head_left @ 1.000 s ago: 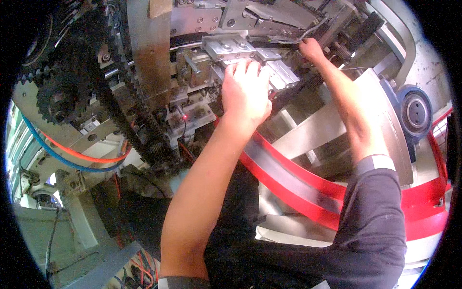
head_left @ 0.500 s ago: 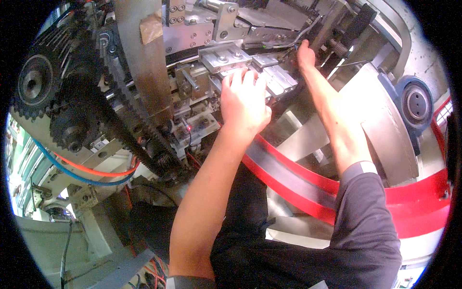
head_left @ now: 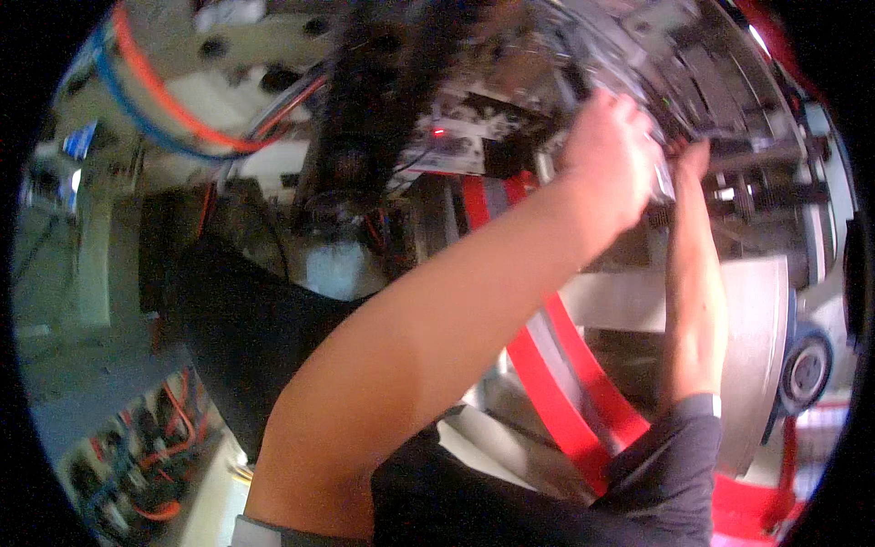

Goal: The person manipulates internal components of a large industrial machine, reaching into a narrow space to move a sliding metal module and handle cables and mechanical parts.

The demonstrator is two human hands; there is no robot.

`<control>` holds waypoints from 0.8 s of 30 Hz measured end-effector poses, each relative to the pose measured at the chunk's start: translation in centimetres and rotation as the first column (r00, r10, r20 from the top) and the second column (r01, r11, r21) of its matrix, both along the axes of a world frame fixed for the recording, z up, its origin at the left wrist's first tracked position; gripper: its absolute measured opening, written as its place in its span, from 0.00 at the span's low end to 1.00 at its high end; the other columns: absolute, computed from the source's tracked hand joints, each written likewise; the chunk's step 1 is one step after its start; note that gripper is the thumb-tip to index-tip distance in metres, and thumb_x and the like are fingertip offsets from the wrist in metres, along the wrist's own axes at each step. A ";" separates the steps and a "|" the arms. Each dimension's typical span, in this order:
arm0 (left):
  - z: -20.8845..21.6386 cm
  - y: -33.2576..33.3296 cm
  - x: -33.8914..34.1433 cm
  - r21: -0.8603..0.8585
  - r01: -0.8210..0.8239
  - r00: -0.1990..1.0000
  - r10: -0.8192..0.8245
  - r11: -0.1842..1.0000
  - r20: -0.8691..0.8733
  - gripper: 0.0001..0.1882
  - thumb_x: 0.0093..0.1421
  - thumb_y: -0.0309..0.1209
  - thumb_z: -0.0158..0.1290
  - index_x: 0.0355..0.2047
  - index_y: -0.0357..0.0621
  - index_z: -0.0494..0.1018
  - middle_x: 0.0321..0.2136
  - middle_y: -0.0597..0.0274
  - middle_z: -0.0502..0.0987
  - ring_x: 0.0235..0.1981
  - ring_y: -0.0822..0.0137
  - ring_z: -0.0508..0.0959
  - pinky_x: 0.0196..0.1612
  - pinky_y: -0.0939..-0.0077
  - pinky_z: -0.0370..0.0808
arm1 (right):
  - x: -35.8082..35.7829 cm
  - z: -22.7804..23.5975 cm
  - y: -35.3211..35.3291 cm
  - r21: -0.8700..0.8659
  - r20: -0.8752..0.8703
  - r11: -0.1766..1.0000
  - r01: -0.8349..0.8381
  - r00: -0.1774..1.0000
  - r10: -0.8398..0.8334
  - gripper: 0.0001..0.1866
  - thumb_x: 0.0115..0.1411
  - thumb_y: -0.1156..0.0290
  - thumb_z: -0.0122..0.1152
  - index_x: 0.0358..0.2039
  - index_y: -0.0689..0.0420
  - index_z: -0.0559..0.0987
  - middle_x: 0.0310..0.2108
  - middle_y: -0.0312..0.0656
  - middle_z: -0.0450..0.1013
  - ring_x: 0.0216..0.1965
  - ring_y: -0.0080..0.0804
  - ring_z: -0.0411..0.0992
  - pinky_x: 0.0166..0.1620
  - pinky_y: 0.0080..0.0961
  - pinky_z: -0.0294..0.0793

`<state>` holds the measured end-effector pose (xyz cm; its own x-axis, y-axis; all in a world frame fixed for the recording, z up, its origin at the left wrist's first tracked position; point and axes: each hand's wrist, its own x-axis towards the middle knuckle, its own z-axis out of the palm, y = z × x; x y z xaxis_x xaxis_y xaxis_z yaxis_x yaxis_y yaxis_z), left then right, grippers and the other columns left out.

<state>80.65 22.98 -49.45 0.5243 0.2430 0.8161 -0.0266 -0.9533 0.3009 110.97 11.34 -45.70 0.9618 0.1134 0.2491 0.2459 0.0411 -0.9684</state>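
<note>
My left hand (head_left: 612, 159) reaches far to the upper right, its bent fingers hooked over a silvery metal block (head_left: 665, 182) on the machine. Motion blur softens the fingertips and the block's outline. Close beyond it, to the right, my right hand (head_left: 693, 160) is up among the machine's metal parts. Its fingers are mostly hidden and smeared, so what they touch does not show.
A curved red guard with a grey stripe (head_left: 565, 378) passes below my forearms. Right of it are a pale curved panel (head_left: 752, 365) and a blue-housed bearing (head_left: 807, 369). Orange and blue hoses (head_left: 173, 114) loop at upper left. Below them, a dark drive assembly (head_left: 351, 164) hangs.
The view has swung, so the machine sits differently in it. Both hands appear farther right and closer together. My left hand still lies on the metal block, its fingers more bent.
</note>
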 end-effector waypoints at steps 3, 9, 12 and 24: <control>0.5 -1.6 0.3 -0.018 -0.006 1.000 0.005 1.000 -0.019 0.11 0.44 0.39 0.55 0.27 0.50 0.79 0.33 0.62 0.77 0.43 0.64 0.73 0.49 0.68 0.65 | 1.2 1.6 -2.8 -0.241 0.068 0.970 0.011 0.998 0.006 0.17 0.64 0.59 0.37 0.35 0.56 0.72 0.22 0.38 0.65 0.18 0.28 0.59 0.16 0.23 0.58; 0.8 -2.1 0.1 -0.037 -0.055 0.994 0.052 0.998 -0.096 0.11 0.53 0.35 0.47 0.31 0.52 0.80 0.35 0.67 0.77 0.44 0.66 0.71 0.51 0.66 0.62 | -0.8 2.8 -3.3 -0.114 -0.077 0.984 -0.135 0.989 0.127 0.15 0.66 0.63 0.34 0.33 0.54 0.70 0.19 0.34 0.61 0.16 0.21 0.52 0.16 0.18 0.53; -0.7 -1.6 0.6 0.007 -0.143 0.976 0.142 0.990 -0.168 0.13 0.55 0.36 0.47 0.35 0.53 0.80 0.36 0.69 0.76 0.45 0.66 0.70 0.52 0.63 0.60 | 0.2 -0.2 -1.2 -0.127 -0.137 0.982 -0.142 0.983 0.124 0.12 0.65 0.66 0.36 0.29 0.55 0.69 0.19 0.31 0.59 0.16 0.21 0.53 0.17 0.17 0.54; 1.5 -1.2 -0.4 0.047 0.059 0.916 -0.035 0.997 -0.400 0.26 0.63 0.43 0.42 0.60 0.48 0.62 0.58 0.65 0.65 0.59 0.61 0.62 0.58 0.49 0.51 | 0.6 2.3 -3.7 -0.190 -0.120 0.971 -0.143 0.985 0.121 0.14 0.64 0.65 0.40 0.25 0.53 0.70 0.17 0.31 0.62 0.16 0.20 0.59 0.20 0.17 0.61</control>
